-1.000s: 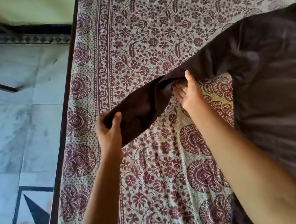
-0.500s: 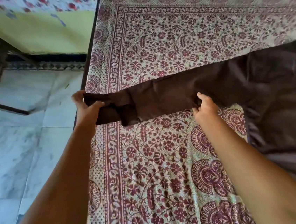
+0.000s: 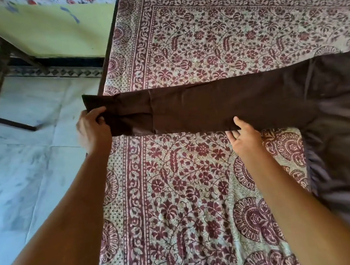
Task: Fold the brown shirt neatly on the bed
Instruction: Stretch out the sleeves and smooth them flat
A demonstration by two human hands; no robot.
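Gripping the cuff [image 3: 102,106] of the likely soft, light brown shirt [image 3: 339,98] with the left hand [image 3: 93,131], pinching its sleeve [image 3: 221,106] at the lower edge with the right hand [image 3: 246,139].

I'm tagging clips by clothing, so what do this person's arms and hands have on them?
Both forearms are bare up to the frame's edge; no sleeves show. The left hand and the right hand wear no gloves, and neither wrist carries a watch or bangle. Whether the right hand bears a ring is too small to tell.
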